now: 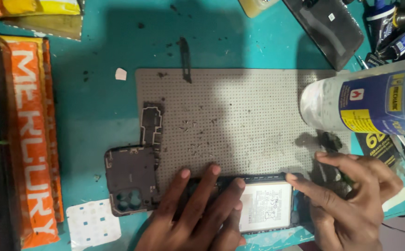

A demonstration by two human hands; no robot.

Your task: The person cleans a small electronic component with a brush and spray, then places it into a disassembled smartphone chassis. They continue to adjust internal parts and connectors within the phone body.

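An opened phone [267, 204] lies at the near edge of the grey dotted mat [239, 116], its white battery exposed. My left hand [197, 214] presses flat on the phone's left half, fingers spread. My right hand [351, 195] rests at the phone's right end, index finger touching its top right corner; it seems to hold a thin tool, mostly hidden. Left of the phone lies a dark plastic back frame with camera holes [130, 183] and a thin metal shield piece [151, 123].
A large clear bottle with a blue and yellow label [370, 102] lies at the right. A black phone panel [330, 28] sits top right beside tool tips [393, 28]. An orange box [32, 139] borders the left; tweezers [185, 60] and tiny screws [190, 125] are on the mat.
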